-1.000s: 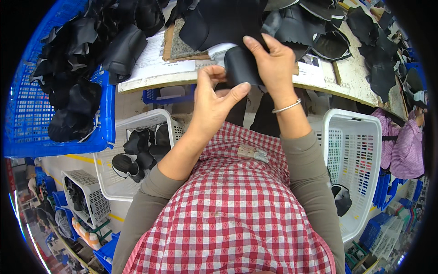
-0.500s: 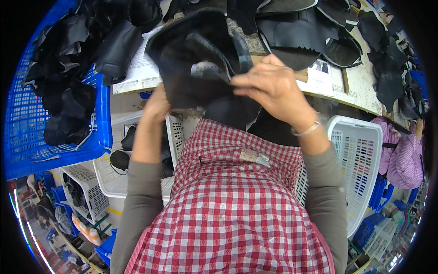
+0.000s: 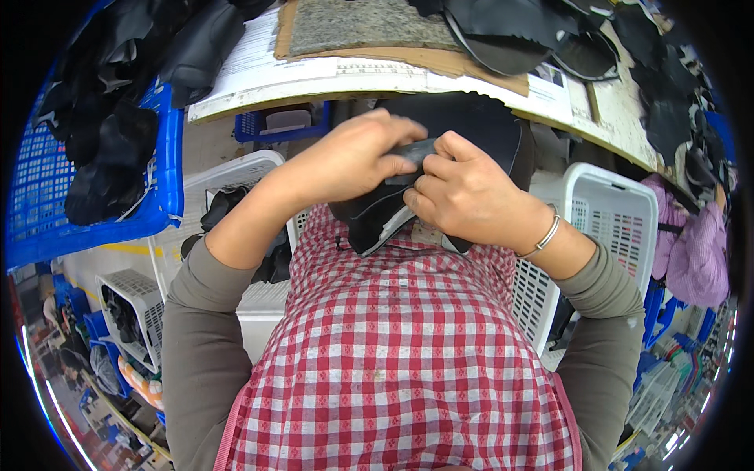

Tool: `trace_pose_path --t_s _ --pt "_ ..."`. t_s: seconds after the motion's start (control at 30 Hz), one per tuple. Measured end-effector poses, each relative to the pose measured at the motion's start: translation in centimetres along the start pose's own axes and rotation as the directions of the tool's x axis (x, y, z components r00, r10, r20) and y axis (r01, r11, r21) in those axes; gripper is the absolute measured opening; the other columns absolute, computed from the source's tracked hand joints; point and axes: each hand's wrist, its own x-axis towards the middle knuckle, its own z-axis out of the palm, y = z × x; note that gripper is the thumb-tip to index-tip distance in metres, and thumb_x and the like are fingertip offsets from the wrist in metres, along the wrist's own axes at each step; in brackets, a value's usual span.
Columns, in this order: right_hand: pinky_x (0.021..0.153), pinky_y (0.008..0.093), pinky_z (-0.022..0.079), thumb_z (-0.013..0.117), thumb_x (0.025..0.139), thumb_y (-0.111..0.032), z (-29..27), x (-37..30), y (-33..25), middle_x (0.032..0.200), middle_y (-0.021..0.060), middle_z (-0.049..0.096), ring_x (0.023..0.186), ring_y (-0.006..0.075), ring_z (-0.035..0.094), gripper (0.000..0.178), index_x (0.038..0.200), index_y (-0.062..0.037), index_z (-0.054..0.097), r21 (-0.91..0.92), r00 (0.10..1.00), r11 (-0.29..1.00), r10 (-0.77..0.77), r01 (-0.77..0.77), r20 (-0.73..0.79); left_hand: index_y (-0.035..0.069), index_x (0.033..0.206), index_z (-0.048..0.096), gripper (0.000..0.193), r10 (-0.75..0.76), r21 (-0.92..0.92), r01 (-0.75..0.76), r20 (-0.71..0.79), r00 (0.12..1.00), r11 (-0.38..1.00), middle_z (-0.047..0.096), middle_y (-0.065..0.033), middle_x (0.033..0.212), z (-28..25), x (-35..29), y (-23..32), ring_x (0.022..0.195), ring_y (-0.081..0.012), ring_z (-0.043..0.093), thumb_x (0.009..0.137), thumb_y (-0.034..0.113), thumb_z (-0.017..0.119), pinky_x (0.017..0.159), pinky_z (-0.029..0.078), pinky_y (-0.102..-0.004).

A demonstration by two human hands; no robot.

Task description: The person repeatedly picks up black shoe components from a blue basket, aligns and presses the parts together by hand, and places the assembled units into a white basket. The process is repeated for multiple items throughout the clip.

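Note:
Over my lap, just off the table's front edge, lies a black leather shoe upper (image 3: 483,129), its pale lining edge showing low down near the apron. My right hand (image 3: 470,190) is closed on it, fingers curled around a folded part. My left hand (image 3: 363,155) pinches a dark grey strip of the same upper between thumb and fingers; its fingertips are slightly blurred. Both hands nearly meet at this strip. The lower part of the upper is partly hidden behind my hands.
Ahead is a white table (image 3: 259,88) with a stone slab (image 3: 369,27) on cardboard and black leather pieces (image 3: 503,39). A blue crate (image 3: 174,173) heaped with leather stands left. White baskets (image 3: 613,177) flank my lap. Another person's pink sleeve (image 3: 699,259) shows at far right.
The shoe upper has come down from above the table to my lap and been turned. My left hand has moved right and up over it, and my right hand has lowered beside it.

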Motion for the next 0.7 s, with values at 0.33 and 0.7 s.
trace_pose_path --t_s 0.33,0.7 --pt "0.074 0.0334 0.044 0.072 0.075 -0.017 3.7 -5.8 -3.0 0.066 -0.0016 0.066 0.069 0.0161 0.06 0.007 0.08 -0.0175 0.078 0.053 0.909 0.908 0.417 -0.416 0.0 0.004 0.09 0.063 0.016 -0.238 -0.695 0.351 0.257 0.936 0.627 0.064 0.0069 0.086 9.8 -0.7 -3.8 0.083 -0.0034 0.057 0.095 0.006 0.078 0.072 0.049 -0.0263" --pt "0.066 0.0327 0.055 0.095 0.076 -0.027 4.9 -6.2 -2.1 0.075 0.0109 0.073 0.076 0.0228 0.075 0.042 0.096 -0.0038 0.066 0.634 0.368 0.008 0.821 -0.773 0.438 -0.004 0.114 0.072 0.022 -0.303 -0.73 0.378 0.241 0.922 0.569 0.076 -0.0053 0.103 8.9 1.4 -4.1 0.091 -0.0088 0.07 0.093 -0.004 0.073 0.084 0.055 -0.0248"
